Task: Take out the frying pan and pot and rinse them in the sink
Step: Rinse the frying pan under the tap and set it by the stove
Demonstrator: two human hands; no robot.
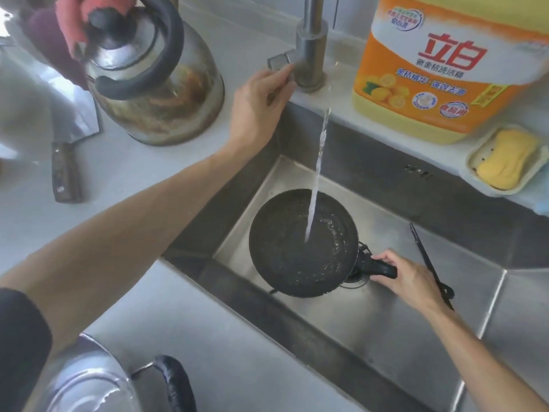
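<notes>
Frying pan (303, 245) fills sink (371, 316) floor; right grip (407, 278) clasps handle, left (261, 105) pinches faucet lever (280, 60).

left grip (261, 99) curled, right grip (407, 278) clenched

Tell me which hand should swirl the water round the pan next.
Right. The right hand already grips the frying pan by its handle, under the running stream in the sink. The left hand is up at the tap lever.
</notes>
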